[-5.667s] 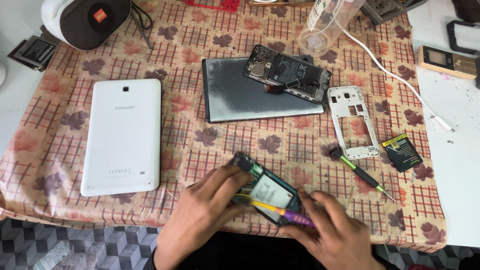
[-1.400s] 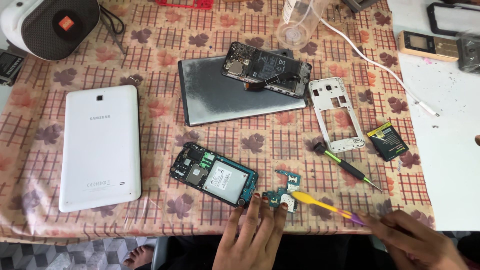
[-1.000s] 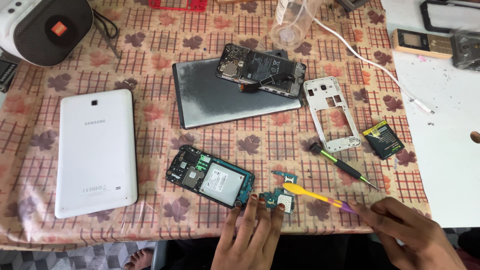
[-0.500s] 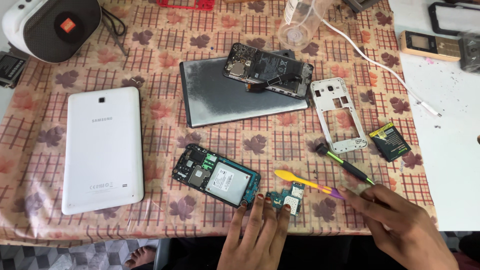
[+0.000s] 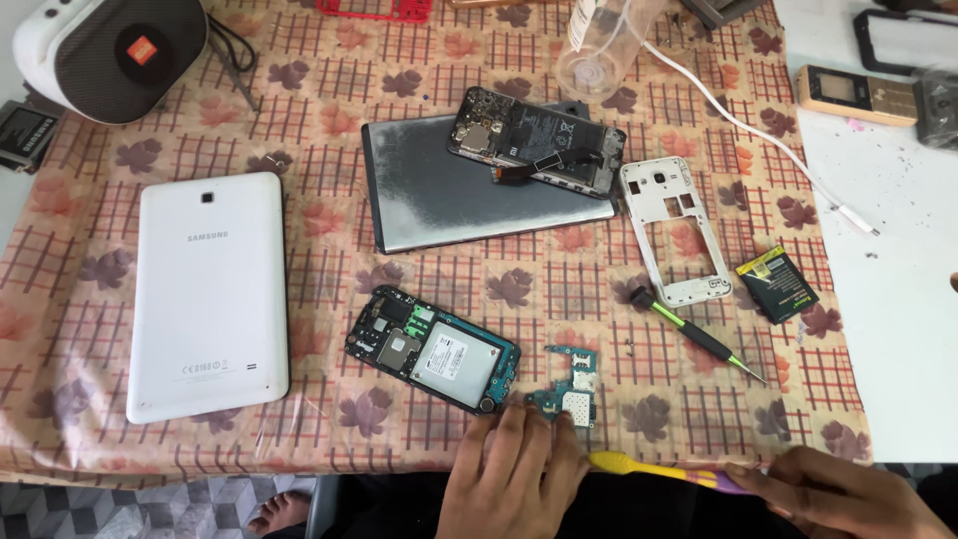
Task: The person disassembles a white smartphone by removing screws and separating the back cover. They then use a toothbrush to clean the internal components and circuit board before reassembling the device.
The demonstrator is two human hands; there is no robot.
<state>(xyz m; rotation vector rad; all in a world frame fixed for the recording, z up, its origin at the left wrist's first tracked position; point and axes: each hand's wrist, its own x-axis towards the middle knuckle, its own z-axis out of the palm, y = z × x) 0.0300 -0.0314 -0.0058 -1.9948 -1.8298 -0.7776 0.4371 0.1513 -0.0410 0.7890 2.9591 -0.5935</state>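
Observation:
My left hand (image 5: 511, 477) lies flat at the table's front edge, its fingertips touching the near corner of a small green circuit board (image 5: 569, 391). Just left of the board lies an opened phone body (image 5: 434, 349) with its metal shield and parts exposed. My right hand (image 5: 848, 499), at the bottom right, grips the purple end of a yellow pry tool (image 5: 649, 466). The tool lies low along the table edge, with its tip near my left hand.
A green-handled screwdriver (image 5: 696, 334), white phone frame (image 5: 672, 230) and black battery (image 5: 777, 284) lie to the right. A white tablet (image 5: 208, 294) is at left, and a second opened phone (image 5: 534, 140) rests on a dark slab (image 5: 439, 200). Speaker (image 5: 110, 55), clear bottle (image 5: 599, 45) and white cable (image 5: 758, 130) are at the back.
My right hand has pulled the pry tool back from the circuit board down to the table's front edge. My left hand stays at the board. The view has shifted slightly.

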